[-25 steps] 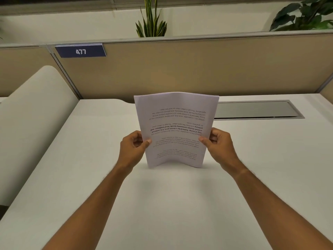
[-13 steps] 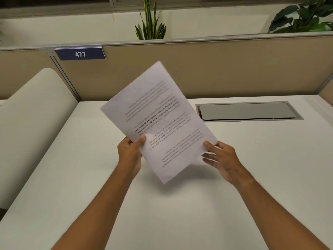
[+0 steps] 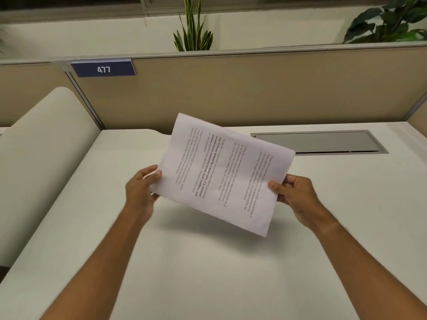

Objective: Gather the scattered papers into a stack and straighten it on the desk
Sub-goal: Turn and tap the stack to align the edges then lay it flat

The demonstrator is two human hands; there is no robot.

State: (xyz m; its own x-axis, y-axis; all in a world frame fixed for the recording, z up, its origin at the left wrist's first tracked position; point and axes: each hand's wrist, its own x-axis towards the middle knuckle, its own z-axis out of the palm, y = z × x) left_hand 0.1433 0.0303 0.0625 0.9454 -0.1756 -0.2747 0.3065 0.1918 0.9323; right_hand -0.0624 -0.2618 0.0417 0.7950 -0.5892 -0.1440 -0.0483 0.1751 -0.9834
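Observation:
A stack of white printed papers (image 3: 221, 174) hangs in the air above the white desk (image 3: 208, 262), turned sideways so its long edges run left to right and tilted down to the right. My left hand (image 3: 143, 190) grips its left short edge with the thumb on top. My right hand (image 3: 293, 192) pinches its right short edge. The stack's shadow falls on the desk below. No loose sheets lie on the desk.
A grey cable hatch (image 3: 318, 142) is set into the desk at the back right. A tan partition (image 3: 254, 88) with a blue "477" plate (image 3: 104, 69) closes the back. A white curved divider (image 3: 41, 162) borders the left side. Plants (image 3: 194, 31) stand behind the partition.
The stack stood upright on its short edge on the desk, then was lifted and rotated. My right hand has moved from an open touch to a grip on the right edge.

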